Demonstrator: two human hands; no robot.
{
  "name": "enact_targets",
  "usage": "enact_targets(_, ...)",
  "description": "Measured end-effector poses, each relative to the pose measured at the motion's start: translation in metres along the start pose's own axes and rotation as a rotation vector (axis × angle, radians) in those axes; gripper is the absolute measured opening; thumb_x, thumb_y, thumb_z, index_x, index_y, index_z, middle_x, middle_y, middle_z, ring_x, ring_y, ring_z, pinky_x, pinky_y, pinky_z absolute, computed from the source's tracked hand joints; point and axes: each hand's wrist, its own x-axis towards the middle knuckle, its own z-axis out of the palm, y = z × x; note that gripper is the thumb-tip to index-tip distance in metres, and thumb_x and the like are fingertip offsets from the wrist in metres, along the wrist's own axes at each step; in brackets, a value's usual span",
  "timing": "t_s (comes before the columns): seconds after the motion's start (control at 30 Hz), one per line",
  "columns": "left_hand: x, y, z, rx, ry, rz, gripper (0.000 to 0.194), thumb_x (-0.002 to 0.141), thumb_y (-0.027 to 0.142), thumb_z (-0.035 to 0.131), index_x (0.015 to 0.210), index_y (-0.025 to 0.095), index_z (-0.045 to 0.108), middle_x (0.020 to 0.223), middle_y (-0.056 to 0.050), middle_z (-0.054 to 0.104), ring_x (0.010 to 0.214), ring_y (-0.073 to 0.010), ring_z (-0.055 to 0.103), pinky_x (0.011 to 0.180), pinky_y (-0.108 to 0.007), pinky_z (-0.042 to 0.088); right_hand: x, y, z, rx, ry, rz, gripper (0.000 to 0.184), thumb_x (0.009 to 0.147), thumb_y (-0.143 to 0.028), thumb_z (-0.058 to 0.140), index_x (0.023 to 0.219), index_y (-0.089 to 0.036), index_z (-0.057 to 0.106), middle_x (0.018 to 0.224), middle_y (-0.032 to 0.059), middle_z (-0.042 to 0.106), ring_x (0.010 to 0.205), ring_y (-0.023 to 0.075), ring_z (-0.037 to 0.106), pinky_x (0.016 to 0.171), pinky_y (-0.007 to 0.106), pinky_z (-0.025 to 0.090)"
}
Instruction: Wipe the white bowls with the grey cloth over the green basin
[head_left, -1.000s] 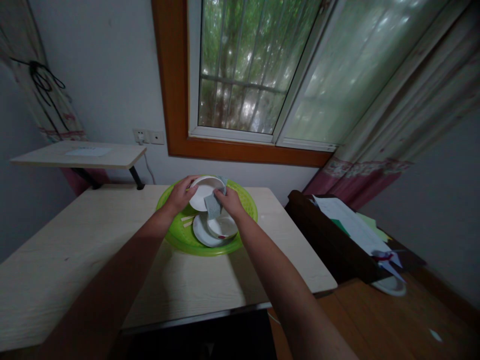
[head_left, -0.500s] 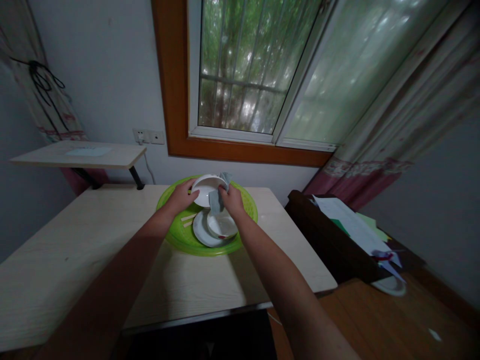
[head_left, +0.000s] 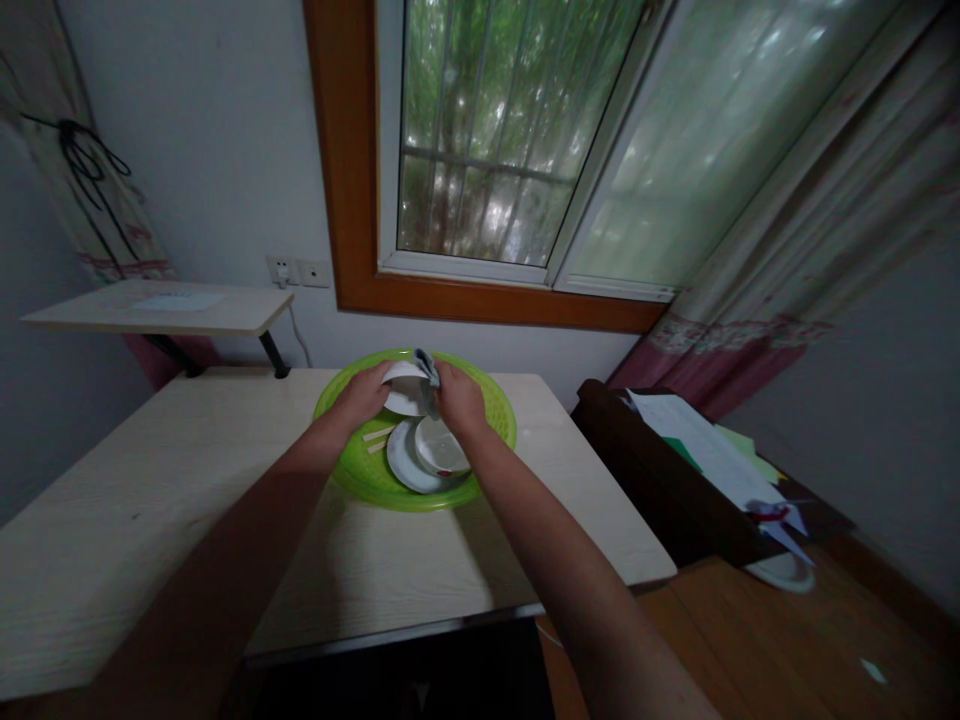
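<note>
My left hand grips the left side of a white bowl, which is tilted above a round green plastic basket. On the bowl's right side my right hand is closed on a grey-blue cloth folded over the rim. Below, a second white bowl with a red mark rests on a white plate inside the basket. To the left of the plate lie light wooden chopsticks, partly out of sight.
The basket stands on a pale wooden table near the wall. A small raised shelf with a paper on it is at the back left. Right of the table, papers lie on a dark brown piece of furniture.
The held bowl has tipped so that less of its inside shows. My right hand has shifted with the cloth, which has gone from hanging inside the bowl to being bunched at its rim.
</note>
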Motion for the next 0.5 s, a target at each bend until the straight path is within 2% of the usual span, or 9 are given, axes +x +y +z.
enact_targets(0.17,0.001,0.005,-0.004,-0.064,0.056,0.017,0.054,0.077,0.017,0.048,0.129,0.017,0.067,0.131,-0.010,0.069,0.123,-0.0252,0.063,0.113,-0.041,0.045,0.000,-0.001,-0.003,0.120,0.074,-0.159,0.059,0.091,-0.014,0.054,0.149,-0.022,0.051,0.145,0.0101,0.061,0.131,0.0271,0.056,0.115,0.044,0.043)
enact_targets(0.3,0.001,0.011,-0.008,-0.108,0.103,-0.029,0.057,0.073,0.013,0.045,0.126,0.016,0.066,0.122,-0.010,0.072,0.114,-0.0242,0.066,0.105,-0.039,0.049,0.001,-0.005,-0.009,0.284,0.121,-0.265,0.051,0.098,-0.032,0.055,0.148,-0.020,0.052,0.145,0.0110,0.061,0.133,0.0254,0.055,0.116,0.042,0.040)
enact_targets(0.4,0.001,0.017,-0.011,-0.130,0.136,-0.035,0.054,0.074,0.013,0.045,0.123,0.015,0.067,0.121,-0.011,0.073,0.112,-0.0241,0.066,0.104,-0.038,0.049,0.002,-0.009,-0.011,0.379,0.148,-0.212,0.043,0.105,-0.041,0.043,0.139,-0.021,0.060,0.140,0.0104,0.065,0.131,0.0235,0.057,0.115,0.041,0.040)
enact_targets(0.5,-0.001,0.021,-0.013,-0.145,0.171,-0.032,0.052,0.075,0.014,0.046,0.121,0.017,0.068,0.123,-0.008,0.073,0.114,-0.0225,0.066,0.105,-0.036,0.048,0.002,-0.007,-0.010,0.441,0.188,-0.064,0.045,0.106,-0.049,0.037,0.122,-0.022,0.070,0.125,0.0101,0.072,0.118,0.0236,0.064,0.107,0.039,0.046)
